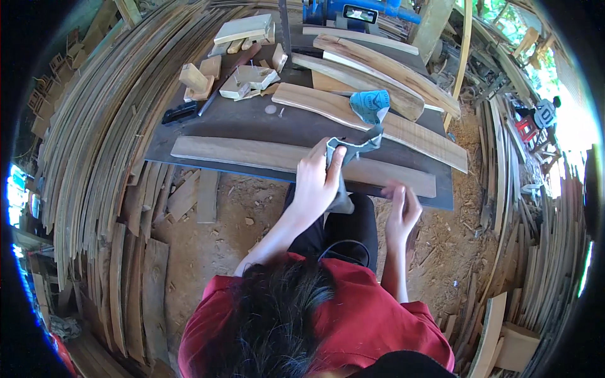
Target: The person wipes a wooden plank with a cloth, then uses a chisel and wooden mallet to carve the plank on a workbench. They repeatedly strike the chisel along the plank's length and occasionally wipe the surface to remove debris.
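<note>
Right hand (401,211) grips the plank (252,153) edge; left hand (317,179) clutches sandpaper (368,116) near offcuts (246,79)

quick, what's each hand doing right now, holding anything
Left hand: closed on a strip of sandpaper, pressing it onto the long wooden board.
Right hand: blurred at the board's near edge; grip cannot be told.

Left of the left grip (315,183), the long plank (252,153) lies bare, and the dark tabletop (239,120) beyond it is open. Further back, wood blocks (242,79) crowd the way. Right of that grip, a curved board (378,123) and folded sandpaper (370,107) bar passage.
</note>
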The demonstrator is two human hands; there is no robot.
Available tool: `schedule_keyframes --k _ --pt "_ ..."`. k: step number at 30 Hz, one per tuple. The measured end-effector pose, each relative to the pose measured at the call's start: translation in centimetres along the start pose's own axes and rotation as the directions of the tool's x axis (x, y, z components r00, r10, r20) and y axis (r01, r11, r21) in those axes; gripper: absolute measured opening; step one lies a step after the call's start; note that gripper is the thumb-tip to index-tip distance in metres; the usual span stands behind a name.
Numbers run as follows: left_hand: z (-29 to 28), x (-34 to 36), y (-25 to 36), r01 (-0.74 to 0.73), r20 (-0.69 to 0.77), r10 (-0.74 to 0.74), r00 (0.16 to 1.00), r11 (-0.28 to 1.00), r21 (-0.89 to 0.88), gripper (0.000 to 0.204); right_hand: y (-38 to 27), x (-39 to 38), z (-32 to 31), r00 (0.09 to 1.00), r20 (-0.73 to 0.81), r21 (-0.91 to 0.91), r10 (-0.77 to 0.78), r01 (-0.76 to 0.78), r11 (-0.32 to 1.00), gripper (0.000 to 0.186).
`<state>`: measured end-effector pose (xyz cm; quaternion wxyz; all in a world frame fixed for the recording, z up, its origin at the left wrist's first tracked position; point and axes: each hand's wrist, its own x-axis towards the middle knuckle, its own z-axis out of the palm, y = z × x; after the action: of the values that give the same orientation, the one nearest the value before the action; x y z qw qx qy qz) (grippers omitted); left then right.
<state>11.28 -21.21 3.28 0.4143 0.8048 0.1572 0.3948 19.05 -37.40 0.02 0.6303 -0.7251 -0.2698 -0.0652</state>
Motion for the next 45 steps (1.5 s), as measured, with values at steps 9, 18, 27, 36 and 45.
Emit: schedule_keyframes --k 9,18,27,36,45 --pt "4.2 -2.1 4.1 -0.363 -0.097 0.372 0.923 0.76 -0.539 0.031 2.3 -5.3 1.4 0.845 0.529 0.824 0.081 -0.534 0.188 0.057" --pt "3.5 -2.1 3.9 -0.583 0.43 0.524 0.735 0.813 0.006 0.052 -0.4 -1.4 -2.2 0.94 0.227 0.926 0.253 -0.289 0.243 0.053" --pt "-0.6 0.9 -1.7 -0.443 0.249 0.426 0.87 0.896 0.014 0.045 0.6 2.4 -4.8 0.977 -0.196 -0.272 -0.086 0.03 0.962 0.025" --pt "-7.9 2.1 -8.9 -0.061 -0.09 0.136 0.987 0.818 0.572 0.01 -1.3 3.5 6.4 0.848 0.413 -0.553 -0.332 0.524 0.648 0.03" --pt "-7.9 2.4 -8.9 -0.039 -0.108 0.115 0.988 0.841 0.54 0.014 -2.2 3.4 12.5 0.743 0.488 -0.321 -0.458 0.641 0.697 0.03"
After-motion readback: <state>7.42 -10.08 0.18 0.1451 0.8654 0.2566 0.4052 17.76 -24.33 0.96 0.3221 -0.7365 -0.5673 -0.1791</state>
